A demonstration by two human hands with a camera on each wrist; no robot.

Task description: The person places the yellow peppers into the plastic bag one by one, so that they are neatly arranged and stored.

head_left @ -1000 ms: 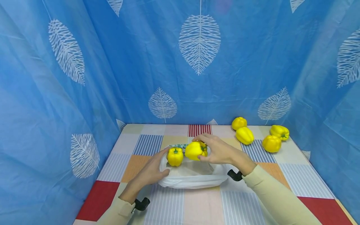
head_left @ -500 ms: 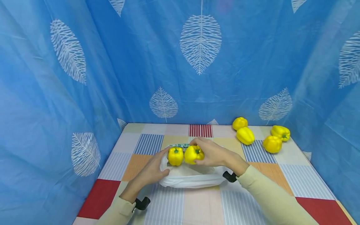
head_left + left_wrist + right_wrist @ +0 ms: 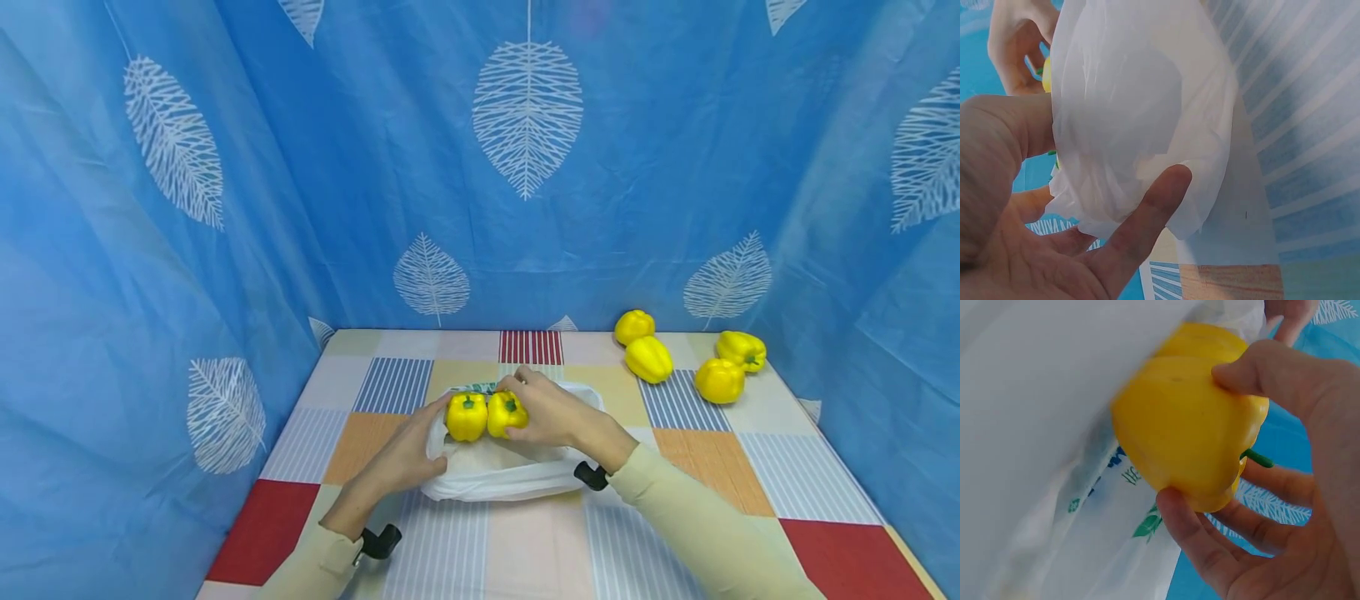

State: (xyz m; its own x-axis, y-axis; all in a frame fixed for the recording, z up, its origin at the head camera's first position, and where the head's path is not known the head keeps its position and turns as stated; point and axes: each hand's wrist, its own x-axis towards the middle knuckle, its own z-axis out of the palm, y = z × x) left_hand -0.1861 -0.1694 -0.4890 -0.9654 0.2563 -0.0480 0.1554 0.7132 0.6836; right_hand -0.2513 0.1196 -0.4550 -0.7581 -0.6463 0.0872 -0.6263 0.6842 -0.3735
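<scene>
While the right hand (image 3: 551, 414) grips a glossy yellow, green-stemmed bell pepper (image 3: 1179, 419) at the mouth of a white plastic bag (image 3: 510, 485), the left hand (image 3: 401, 454) holds the bag's side. Judged light, firm and slick-skinned, the pepper suits a grip across its sides; the limp bag may tear.

bag (image 3: 1129, 81): thin crinkled plastic | pepper (image 3: 1179, 425): smooth, glossy | tablecloth (image 3: 536, 550): matt cloth | curtain (image 3: 360, 142): faintly shiny, probably synthetic cloth
</scene>
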